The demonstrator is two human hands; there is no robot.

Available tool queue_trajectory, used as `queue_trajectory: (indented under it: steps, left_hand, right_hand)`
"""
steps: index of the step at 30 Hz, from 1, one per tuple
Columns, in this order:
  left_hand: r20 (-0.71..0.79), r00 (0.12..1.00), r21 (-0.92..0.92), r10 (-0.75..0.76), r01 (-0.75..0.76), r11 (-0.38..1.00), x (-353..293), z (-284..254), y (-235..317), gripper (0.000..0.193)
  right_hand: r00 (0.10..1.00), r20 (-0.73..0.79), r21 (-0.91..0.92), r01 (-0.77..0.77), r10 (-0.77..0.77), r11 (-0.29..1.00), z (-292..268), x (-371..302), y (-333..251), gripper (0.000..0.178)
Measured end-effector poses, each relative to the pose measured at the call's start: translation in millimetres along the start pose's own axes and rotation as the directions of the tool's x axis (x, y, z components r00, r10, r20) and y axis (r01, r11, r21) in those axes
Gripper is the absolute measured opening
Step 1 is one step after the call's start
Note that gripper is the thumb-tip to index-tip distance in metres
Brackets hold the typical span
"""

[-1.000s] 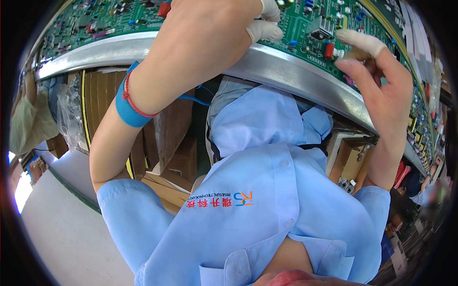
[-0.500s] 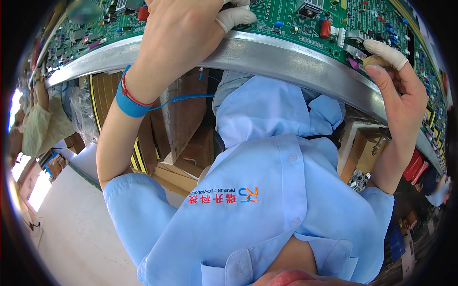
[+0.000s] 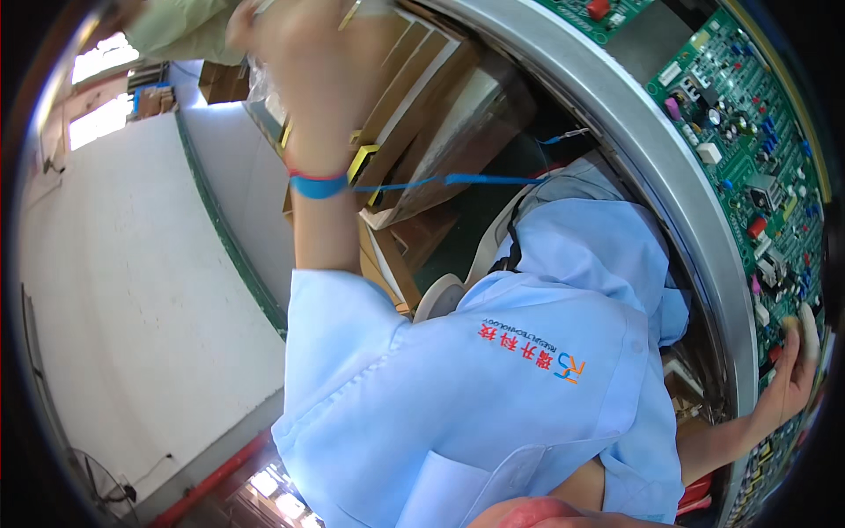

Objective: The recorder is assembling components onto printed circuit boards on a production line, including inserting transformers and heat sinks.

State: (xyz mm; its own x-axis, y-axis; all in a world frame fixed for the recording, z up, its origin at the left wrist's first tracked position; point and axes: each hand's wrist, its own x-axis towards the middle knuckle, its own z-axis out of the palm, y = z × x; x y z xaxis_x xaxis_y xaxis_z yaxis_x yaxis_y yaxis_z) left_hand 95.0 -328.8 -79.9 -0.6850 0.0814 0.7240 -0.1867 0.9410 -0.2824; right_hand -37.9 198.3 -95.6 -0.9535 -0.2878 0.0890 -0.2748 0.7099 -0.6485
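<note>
My left hand (image 3: pixel 308 53) is smeared by motion at the upper left, away from the boards and near the cardboard pieces. A blue wrist strap (image 3: pixel 319 186) with a cord circles its wrist. Its fingers, and anything in them, cannot be made out. At the right edge, my right hand (image 3: pixel 789 374) is open over a green circuit board (image 3: pixel 739 167) crowded with components. Its fingers point away from me, a white finger cot (image 3: pixel 807 324) on one. I see nothing held there, though the far side of the hand is hidden.
A curved metal rail (image 3: pixel 664 158) runs along the near side of the boards. Flattened cardboard (image 3: pixel 414 79) and a box stand below it. A white panel (image 3: pixel 132 264) with a green edge lies left. A person's pale sleeve (image 3: pixel 189 31) shows at upper left.
The view has turned toward the left. My left hand has left the boards and swung out left, beyond the rail. My right hand stays over the boards, its fingers now straighter.
</note>
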Motion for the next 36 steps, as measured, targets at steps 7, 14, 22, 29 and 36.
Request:
queue_trajectory:
  steps: [7,14,22,29,36]
  left_hand:
    - [0.652,0.405,0.371,-0.641,0.566,0.736,-210,-20,-118,0.018]
    - [0.691,0.344,0.53,-0.636,0.358,0.769,-200,2,-85,0.028]
    - [0.931,0.343,-0.249,0.122,0.354,0.902,-191,146,-101,0.038]
    - [0.796,0.409,-0.601,0.446,0.45,0.66,-116,169,43,0.039]
    - [0.819,0.547,-0.555,0.175,0.673,0.489,-70,108,-136,0.04]
  right_hand:
    - [0.99,-0.124,0.03,-0.063,0.066,0.998,-12,2,19,0.033]
    - [0.904,-0.345,0.037,-0.256,0.253,0.966,-52,-72,69,0.032]
    - [0.41,-0.742,-0.037,-0.815,0.53,0.578,-71,-254,150,0.031]
    - [0.002,-0.465,-0.053,-0.998,0.885,-0.026,-8,-446,250,0.033]
    - [-0.066,-0.648,0.07,-0.997,0.759,-0.027,10,-439,269,0.028]
